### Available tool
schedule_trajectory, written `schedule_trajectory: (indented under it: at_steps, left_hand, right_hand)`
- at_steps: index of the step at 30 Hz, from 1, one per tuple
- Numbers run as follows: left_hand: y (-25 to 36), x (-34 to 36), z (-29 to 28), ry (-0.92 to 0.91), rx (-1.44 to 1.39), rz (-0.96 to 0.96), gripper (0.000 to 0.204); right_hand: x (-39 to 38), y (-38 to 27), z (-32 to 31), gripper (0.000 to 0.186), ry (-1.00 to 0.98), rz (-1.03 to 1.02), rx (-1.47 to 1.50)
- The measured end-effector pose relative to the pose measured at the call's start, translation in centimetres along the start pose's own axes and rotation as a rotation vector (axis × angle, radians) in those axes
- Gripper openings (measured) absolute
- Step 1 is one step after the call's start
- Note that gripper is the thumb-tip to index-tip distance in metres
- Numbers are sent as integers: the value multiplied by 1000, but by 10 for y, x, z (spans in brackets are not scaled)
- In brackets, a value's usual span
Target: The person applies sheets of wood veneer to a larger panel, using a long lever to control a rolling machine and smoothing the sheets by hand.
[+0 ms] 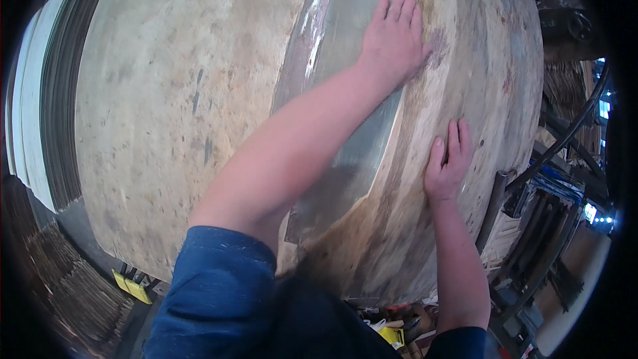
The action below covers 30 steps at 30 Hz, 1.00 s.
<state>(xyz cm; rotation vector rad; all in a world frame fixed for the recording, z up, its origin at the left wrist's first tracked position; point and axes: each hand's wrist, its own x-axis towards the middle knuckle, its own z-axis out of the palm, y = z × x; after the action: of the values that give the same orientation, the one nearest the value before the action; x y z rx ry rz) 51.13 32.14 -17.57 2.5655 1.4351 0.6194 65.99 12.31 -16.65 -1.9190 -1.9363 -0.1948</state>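
1. Your hands press a thin, pale, blotchy wood veneer sheet point(458, 80), lying flat from centre toward three o'clock.
2. A second pale wood veneer sheet point(179, 93) lies flat toward nine o'clock, a grey gap between them.

Two wood sheets lie side by side on the table, the left wood sheet point(179, 106) and the right wood sheet point(465, 93), with a metal strip point(352, 60) between them. The left hand point(393, 40) lies flat across the strip's right edge and the right sheet; the right hand point(448, 163) lies on the right sheet, nearer the person. Stacked sheets point(46, 93) stand at far left, and what seems machinery point(551, 179) is on the right.
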Motion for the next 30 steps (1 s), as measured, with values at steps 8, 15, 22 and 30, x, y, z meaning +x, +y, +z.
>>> schedule_trajectory:
  at_steps: [8, 15, 22, 30]
  left_hand:
    - [-8, 63, 8, -30, 30, -135, 65]
    - [-6, 84, 13, -77, 13, -116, 68]
    - [-18, 93, 14, -82, 10, -178, 65]
    - [-17, 81, 9, -88, 69, -78, 63]
  right_hand:
    - [0, -3, -2, 44, -29, 27, -12]
    - [0, -3, -4, 44, -43, 44, -15]
    - [0, -3, -5, 44, -39, 21, -17]
    - [0, -3, -3, 44, -30, 37, -18]
